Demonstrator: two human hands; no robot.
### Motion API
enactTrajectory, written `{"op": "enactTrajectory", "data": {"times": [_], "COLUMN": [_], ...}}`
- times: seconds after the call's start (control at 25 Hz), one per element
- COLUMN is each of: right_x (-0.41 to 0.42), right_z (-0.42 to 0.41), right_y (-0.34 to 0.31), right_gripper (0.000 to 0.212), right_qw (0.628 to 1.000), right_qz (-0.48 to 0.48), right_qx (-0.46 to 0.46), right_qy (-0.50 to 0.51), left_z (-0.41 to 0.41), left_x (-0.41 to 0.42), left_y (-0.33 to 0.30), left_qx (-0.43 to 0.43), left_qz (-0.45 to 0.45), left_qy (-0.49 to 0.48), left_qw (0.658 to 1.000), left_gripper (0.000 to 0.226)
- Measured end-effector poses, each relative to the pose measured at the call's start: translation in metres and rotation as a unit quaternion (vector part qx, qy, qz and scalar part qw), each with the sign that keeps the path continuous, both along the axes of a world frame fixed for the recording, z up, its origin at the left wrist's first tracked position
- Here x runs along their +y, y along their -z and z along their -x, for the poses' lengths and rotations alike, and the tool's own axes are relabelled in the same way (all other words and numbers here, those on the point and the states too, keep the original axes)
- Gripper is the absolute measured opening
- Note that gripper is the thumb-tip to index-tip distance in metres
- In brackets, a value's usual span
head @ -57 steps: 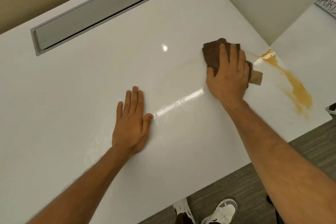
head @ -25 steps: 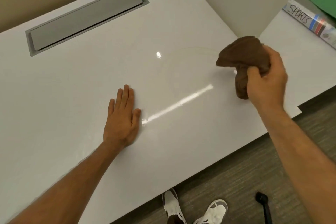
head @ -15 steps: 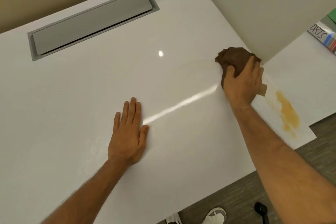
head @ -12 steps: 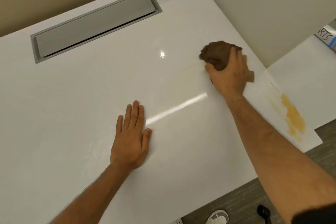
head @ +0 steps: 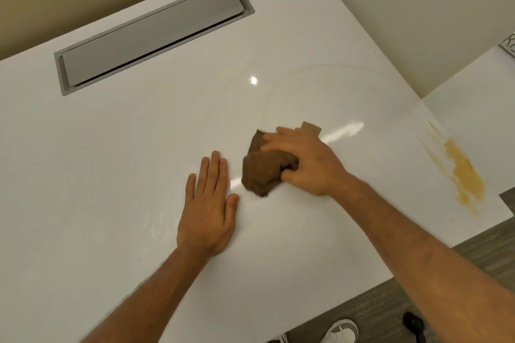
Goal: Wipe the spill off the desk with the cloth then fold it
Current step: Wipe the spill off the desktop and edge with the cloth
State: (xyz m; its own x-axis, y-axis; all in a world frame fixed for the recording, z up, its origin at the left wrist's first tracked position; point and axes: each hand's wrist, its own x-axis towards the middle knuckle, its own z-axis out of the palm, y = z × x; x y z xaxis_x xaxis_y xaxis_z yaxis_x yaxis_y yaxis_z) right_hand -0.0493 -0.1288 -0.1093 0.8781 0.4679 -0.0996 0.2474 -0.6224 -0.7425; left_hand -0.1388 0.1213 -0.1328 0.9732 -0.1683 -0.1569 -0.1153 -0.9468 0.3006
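Now the right hand (head: pixel 306 164) has swept the cloth (head: pixel 264 168) from the far right back to mid-bench, just beside the left hand (head: pixel 209 203), which stays flat, fingers (head: pixel 214 167) extended and holding nothing. Right fingers (head: pixel 278 139) press and clutch the crumpled brown cloth, a soft bunched lump whose long axis runs near-left to far-right. On the glossy white bench (head: pixel 111 175), a faint curved smear (head: pixel 292 75) arcs beyond; the yellow spill (head: pixel 462 175) lies streaked near the right edge. Farther back sits a grey rectangular hatch (head: pixel 150 33).
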Motion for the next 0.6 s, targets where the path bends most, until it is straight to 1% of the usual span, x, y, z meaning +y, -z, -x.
{"op": "enactTrajectory", "data": {"times": [0.16,0.4,0.6], "right_x": [-0.009,-0.015,-0.013], "right_z": [0.064,0.151,0.213], "right_y": [0.003,0.013,0.009], "right_gripper": [0.060,0.061,0.061], "right_qw": [0.999,0.999,0.998], "right_qz": [-0.016,-0.031,-0.043], "right_qx": [0.007,0.002,0.039], "right_qy": [-0.037,-0.017,-0.033], "left_z": [0.001,0.001,0.001], "left_x": [0.001,0.002,0.001], "left_y": [0.001,0.003,0.003], "left_qx": [0.005,0.002,-0.005], "left_qz": [-0.005,-0.006,-0.012], "left_qy": [0.003,0.006,0.003], "left_qw": [1.000,1.000,1.000], "left_gripper": [0.068,0.068,0.069]}}
